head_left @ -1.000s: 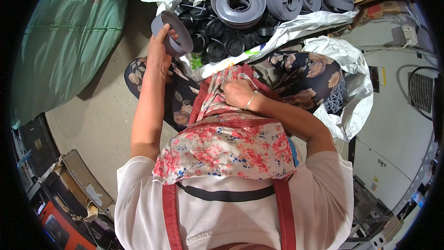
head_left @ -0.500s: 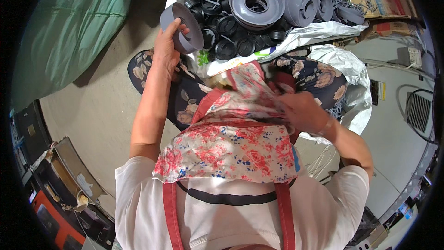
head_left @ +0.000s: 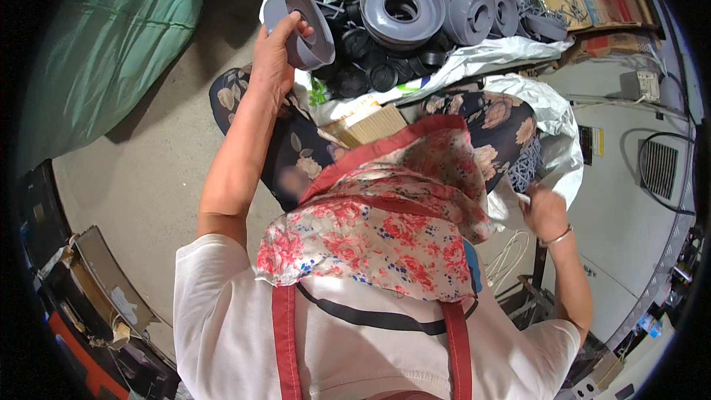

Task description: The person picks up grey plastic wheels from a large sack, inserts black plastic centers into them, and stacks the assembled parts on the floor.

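My left hand (head_left: 279, 48) grips a grey plastic ring-shaped part (head_left: 315, 38) by its wall, thumb and fingertips at the central opening. It is tilted beside a heap of black round plastic parts (head_left: 381, 74). My right hand (head_left: 546, 215) is at the near edge of a crumpled white bag (head_left: 566, 170), its fingers curled and slightly blurred; what they hold, if anything, does not show. Small grey plastic pieces (head_left: 526, 169) lie in that bag, just beyond my fingers. A floral apron (head_left: 363, 244) with red trim covers my lap.
Larger grey flanged rings (head_left: 402, 7) are piled behind the black parts on white sacking (head_left: 485, 55). Corrugated cardboard (head_left: 374, 126) lies between my knees. A green cloth-covered bulk (head_left: 111, 52) stands at left, a pale metal cabinet (head_left: 618, 244) at right, with a loose white cable (head_left: 511, 255) nearby.
My right hand has moved from the apron rightward and nearer to me, to the bag's edge. The apron's raised fold has spread out, exposing the cardboard. My left hand still holds the grey ring-shaped part.
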The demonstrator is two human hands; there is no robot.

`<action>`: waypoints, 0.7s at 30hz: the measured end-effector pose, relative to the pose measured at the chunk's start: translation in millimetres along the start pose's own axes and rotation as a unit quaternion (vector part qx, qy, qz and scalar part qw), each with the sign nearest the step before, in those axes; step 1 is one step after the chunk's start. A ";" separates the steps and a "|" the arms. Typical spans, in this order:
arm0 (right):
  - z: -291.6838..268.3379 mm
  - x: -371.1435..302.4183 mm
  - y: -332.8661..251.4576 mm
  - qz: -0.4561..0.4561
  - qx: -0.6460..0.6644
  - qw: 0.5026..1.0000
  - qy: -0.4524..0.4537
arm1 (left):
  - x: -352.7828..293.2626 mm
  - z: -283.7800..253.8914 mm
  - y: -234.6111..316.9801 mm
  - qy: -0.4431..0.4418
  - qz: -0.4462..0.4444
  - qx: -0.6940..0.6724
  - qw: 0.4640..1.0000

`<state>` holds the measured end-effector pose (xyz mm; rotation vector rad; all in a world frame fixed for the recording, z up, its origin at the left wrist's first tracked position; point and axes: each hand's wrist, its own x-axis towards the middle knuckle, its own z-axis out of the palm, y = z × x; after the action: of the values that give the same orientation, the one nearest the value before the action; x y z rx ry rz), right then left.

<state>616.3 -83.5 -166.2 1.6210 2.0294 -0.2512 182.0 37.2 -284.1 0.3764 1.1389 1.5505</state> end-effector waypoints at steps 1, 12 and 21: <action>-15.0 21.8 -10.5 -0.051 0.082 0.989 0.111 | 3.4 -3.8 2.2 -0.002 0.018 -0.002 1.000; 139.4 268.9 -171.8 -0.179 0.295 0.903 -0.256 | 51.2 16.1 29.6 0.032 0.152 0.127 0.980; 153.0 247.3 -194.2 -0.203 0.374 0.852 -0.304 | 71.1 19.5 19.9 0.060 0.053 0.111 0.991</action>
<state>440.0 6.0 -454.7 1.1911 1.7978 -1.6570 161.7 110.8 -281.8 0.5039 1.4116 1.5603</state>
